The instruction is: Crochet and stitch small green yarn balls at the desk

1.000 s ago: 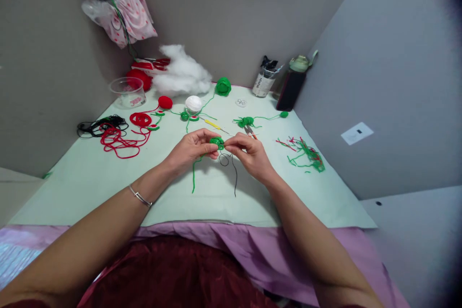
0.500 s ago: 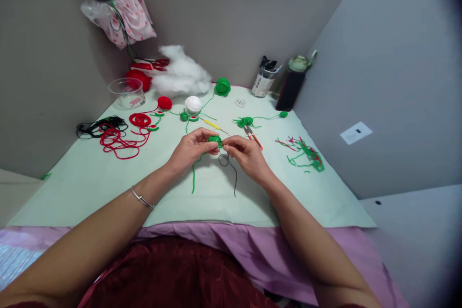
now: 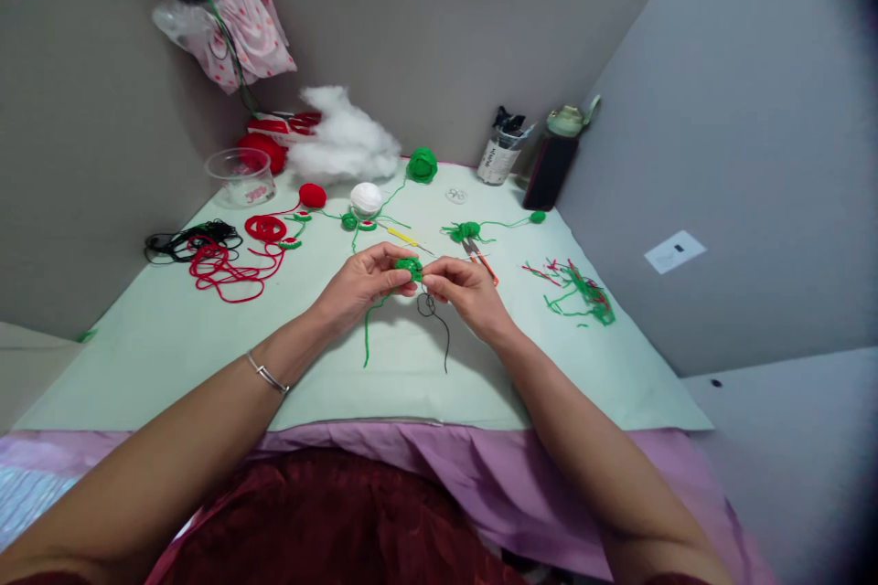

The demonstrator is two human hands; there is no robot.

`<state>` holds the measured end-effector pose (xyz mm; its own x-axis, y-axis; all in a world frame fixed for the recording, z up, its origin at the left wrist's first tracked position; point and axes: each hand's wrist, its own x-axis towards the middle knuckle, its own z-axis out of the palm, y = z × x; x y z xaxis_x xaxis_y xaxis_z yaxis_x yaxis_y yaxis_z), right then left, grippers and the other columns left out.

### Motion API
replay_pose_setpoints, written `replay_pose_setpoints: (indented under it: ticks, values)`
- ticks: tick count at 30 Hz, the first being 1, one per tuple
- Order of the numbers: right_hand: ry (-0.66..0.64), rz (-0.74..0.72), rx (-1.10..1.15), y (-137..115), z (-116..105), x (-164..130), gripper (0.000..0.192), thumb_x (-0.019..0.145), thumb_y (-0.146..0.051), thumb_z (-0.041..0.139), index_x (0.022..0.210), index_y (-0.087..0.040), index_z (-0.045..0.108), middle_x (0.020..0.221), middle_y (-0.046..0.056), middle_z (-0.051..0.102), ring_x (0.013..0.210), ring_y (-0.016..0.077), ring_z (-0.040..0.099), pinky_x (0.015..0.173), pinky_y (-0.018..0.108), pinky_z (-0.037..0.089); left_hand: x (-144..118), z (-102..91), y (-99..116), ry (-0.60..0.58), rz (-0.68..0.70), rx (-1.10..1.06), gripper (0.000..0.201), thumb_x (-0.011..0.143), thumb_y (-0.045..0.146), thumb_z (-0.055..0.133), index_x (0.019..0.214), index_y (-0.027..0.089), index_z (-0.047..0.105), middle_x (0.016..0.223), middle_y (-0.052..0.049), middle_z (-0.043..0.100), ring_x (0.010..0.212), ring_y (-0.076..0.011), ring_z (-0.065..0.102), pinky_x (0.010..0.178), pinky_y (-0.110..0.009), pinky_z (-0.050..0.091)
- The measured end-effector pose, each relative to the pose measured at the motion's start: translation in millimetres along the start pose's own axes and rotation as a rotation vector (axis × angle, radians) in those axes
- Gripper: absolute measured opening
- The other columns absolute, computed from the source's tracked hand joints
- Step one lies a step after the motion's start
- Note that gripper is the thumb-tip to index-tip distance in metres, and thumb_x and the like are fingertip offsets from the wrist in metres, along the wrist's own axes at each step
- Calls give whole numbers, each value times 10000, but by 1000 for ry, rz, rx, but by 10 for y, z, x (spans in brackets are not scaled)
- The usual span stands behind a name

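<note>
Between the thumb and fingers of my left hand (image 3: 360, 288) is a small green crocheted piece (image 3: 410, 267). A green yarn tail (image 3: 367, 338) hangs from it toward the table. My right hand (image 3: 473, 297) is closed in a pinch at the piece's right edge, where a black thread (image 3: 446, 343) comes out by the fingertips and droops in loops. Whether a needle is in that pinch is hidden. Just beyond the hands lie a yellow-handled crochet hook (image 3: 401, 236) and orange-handled scissors (image 3: 486, 263).
Left of my hands are red yarn (image 3: 233, 279), black yarn (image 3: 198, 240) and a clear tub (image 3: 241, 178). Farther back sit white stuffing (image 3: 347, 142), a white ball (image 3: 366, 198) and a green ball (image 3: 422, 165). Yarn scraps (image 3: 586, 292) and a dark bottle (image 3: 552, 166) are at right.
My right fingers have shifted slightly at the green piece's edge, and the black thread's loop has moved a little. A thin pale line beside the right hand no longer shows.
</note>
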<state>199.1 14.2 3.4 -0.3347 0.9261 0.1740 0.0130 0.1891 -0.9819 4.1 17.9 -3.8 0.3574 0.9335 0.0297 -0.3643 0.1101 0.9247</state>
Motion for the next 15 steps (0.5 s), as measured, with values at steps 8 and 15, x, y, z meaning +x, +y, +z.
replay_pose_setpoints:
  ticks: [8, 15]
  values:
    - [85, 54, -71, 143, 41, 46, 237, 786, -370, 704, 897, -184, 607, 647, -31, 591, 564, 117, 531, 549, 261, 418, 15, -3, -95, 80, 79, 180, 355, 709, 289, 854, 1008, 174, 701, 901, -7, 715, 731, -157, 708, 803, -351, 560]
    - [62, 70, -136, 88, 23, 30, 174, 792, -345, 677, 810, -178, 632, 693, -12, 603, 611, 117, 534, 599, 267, 434, -4, 26, -61, 110, 84, 214, 365, 724, 330, 841, 1018, 164, 701, 836, 5, 692, 699, -147, 690, 769, -333, 550]
